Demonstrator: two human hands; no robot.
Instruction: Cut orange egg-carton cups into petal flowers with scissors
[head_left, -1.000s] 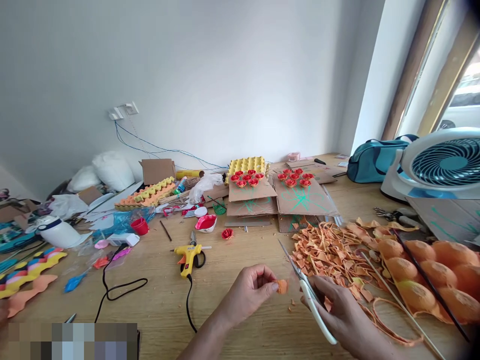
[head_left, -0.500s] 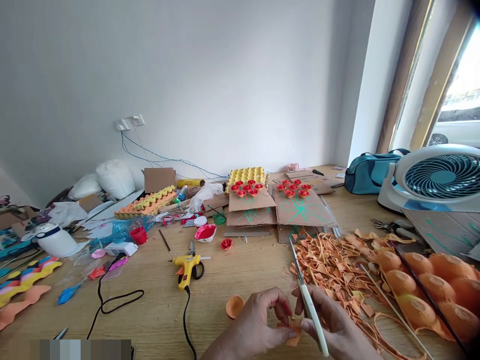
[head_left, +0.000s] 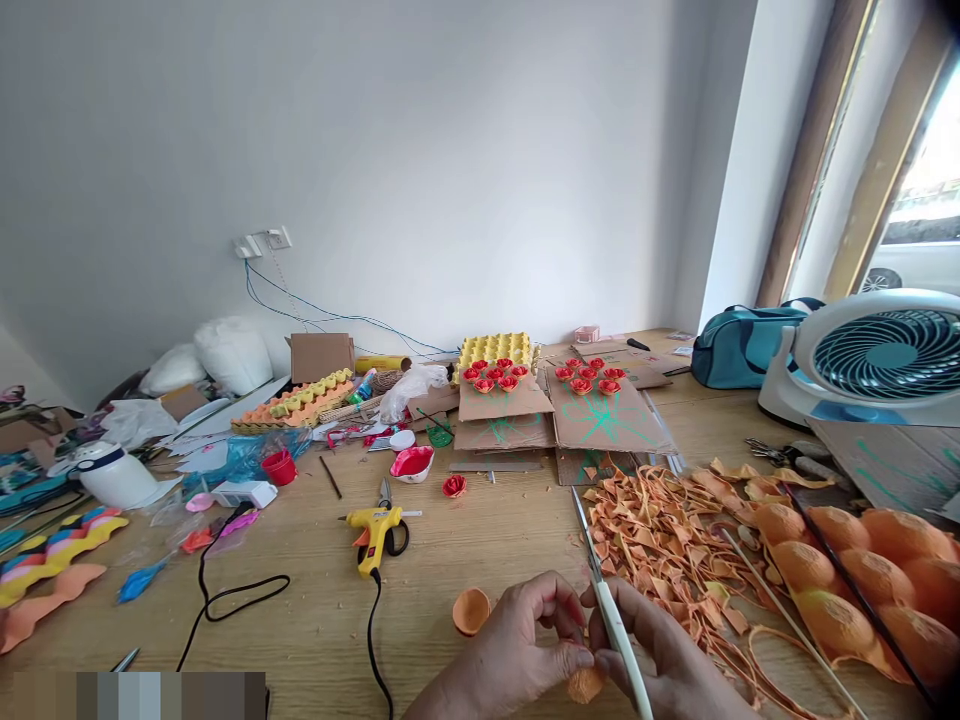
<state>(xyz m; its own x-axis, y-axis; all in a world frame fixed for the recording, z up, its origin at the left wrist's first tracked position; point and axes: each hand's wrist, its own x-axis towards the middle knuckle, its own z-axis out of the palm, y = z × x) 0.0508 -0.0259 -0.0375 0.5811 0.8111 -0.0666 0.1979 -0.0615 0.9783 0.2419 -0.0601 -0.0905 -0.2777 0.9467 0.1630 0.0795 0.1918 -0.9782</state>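
Near the table's front edge, my left hand (head_left: 517, 640) pinches a small orange egg-carton cup (head_left: 586, 686) between thumb and fingers. Scissors (head_left: 616, 625) with a white handle rest in my right hand (head_left: 660, 645), their blades pointing away from me. The right fingertips meet the left ones at the cup, which they partly cover. Just left of my left hand sits another orange cup (head_left: 471, 611), hollow side up. Beyond the scissors' tip and to the right spreads a heap of orange carton scraps (head_left: 660, 535).
An orange egg tray (head_left: 840, 570) lies at the right with thin sticks across it. A yellow glue gun (head_left: 373, 530) and its cord are left of centre. Behind are a red paper flower (head_left: 454, 486), a bowl of red paint (head_left: 411, 464), and cardboard (head_left: 607, 425) bearing red flowers. A fan (head_left: 877, 355) stands right.
The orange cup has turned and shows more of its rounded outside below my fingers. My right hand and the scissors have shifted slightly left. The view has moved a little.
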